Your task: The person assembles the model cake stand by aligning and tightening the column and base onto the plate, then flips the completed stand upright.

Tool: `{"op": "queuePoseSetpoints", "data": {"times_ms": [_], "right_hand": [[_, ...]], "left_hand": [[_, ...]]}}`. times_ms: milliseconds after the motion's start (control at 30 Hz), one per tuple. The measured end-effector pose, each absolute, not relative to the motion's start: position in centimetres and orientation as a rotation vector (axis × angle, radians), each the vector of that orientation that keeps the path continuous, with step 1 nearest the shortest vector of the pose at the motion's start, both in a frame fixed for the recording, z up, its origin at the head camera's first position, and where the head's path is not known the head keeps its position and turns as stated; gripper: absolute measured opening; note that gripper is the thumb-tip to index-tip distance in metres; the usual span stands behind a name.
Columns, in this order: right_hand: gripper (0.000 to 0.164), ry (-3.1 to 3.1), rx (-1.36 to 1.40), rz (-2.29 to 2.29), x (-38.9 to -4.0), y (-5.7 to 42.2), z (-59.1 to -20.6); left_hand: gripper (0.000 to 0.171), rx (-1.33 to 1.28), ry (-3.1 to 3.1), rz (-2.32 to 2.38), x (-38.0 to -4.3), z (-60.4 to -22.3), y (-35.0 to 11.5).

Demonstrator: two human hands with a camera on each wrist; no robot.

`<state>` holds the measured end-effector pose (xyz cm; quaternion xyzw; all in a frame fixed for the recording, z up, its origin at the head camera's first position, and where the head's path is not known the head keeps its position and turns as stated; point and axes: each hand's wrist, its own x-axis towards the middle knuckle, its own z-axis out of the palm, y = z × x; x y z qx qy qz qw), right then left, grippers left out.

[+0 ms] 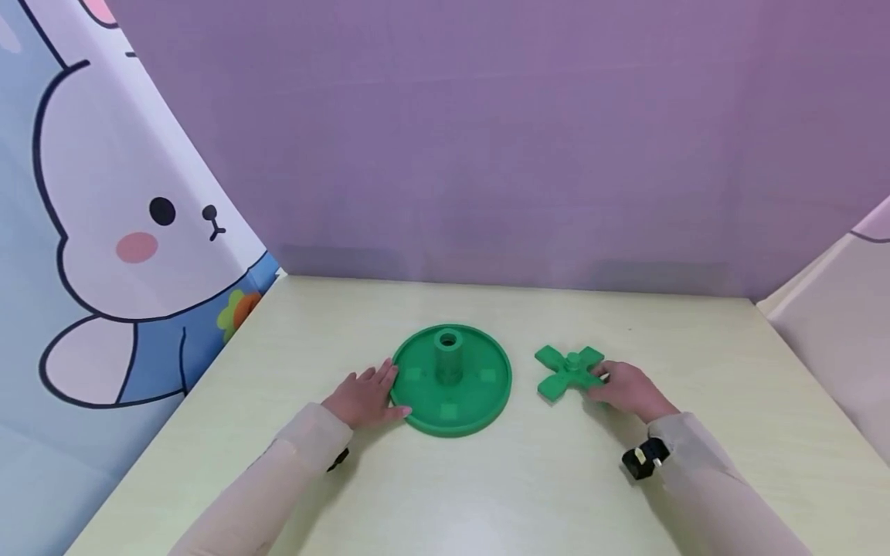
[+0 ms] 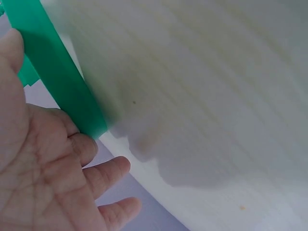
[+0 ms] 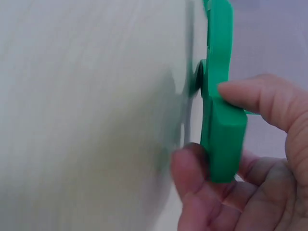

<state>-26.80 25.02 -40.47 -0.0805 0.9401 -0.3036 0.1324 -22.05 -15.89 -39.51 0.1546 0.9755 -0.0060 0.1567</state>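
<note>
My left hand (image 1: 365, 398) rests against the left side of a round green base (image 1: 424, 409) with a raised rim. Its fingers are spread, and in the left wrist view the thumb and nearest fingertips touch the outer rim (image 2: 60, 72). A hollow upright post (image 1: 449, 363) stands in the middle of the base. To the right, my right hand (image 1: 626, 386) pinches one arm of a green cross-shaped piece (image 1: 572, 371) with a small central knob. The right wrist view has the thumb on one face of that arm (image 3: 227, 139) and fingers under the other, just off the table.
The base sits on a pale table (image 1: 473, 494). A purple cloth (image 1: 487, 154) hangs behind the table's far edge, and a cloth printed with a cartoon rabbit (image 1: 125, 193) hangs along the left side. Another pale cloth (image 1: 841, 316) borders the right.
</note>
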Motion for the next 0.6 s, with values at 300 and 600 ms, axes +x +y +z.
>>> {"op": "queuePoseSetpoints", "data": {"times_ms": [300, 600], "right_hand": [[0.053, 2.445, -0.028, -1.395, -26.52, 24.99, -40.93], [0.051, 2.239, 0.032, -1.652, -26.8, 25.01, -41.29]], "left_hand": [[0.081, 0.449, 2.795, 0.001, -21.86, -39.71, -15.96], [0.081, 0.48, 2.804, 0.001, -22.14, -39.74, -16.24]]}}
